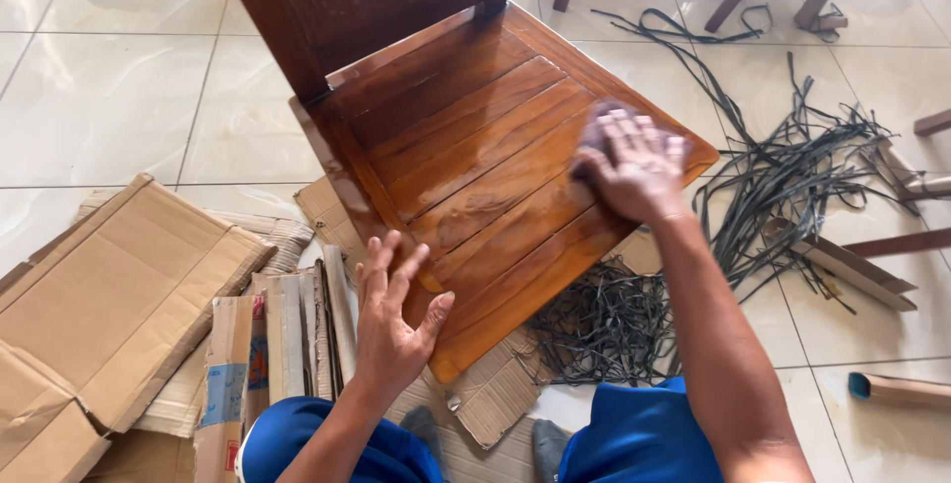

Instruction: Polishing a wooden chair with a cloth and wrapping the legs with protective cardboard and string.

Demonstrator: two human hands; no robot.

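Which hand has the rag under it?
The right hand, pressed flat on a purplish rag on the wooden chair seat. The left hand only grips the seat's front edge, with nothing under it.

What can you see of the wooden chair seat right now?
The chair seat is glossy reddish-brown wood, built of parallel slats inside a frame, and looks wet or freshly coated. It sits tilted in view, backrest toward the top, above flattened cardboard on the tiled floor. The right hand presses a dark cloth on its far edge; the left hand steadies the near corner.
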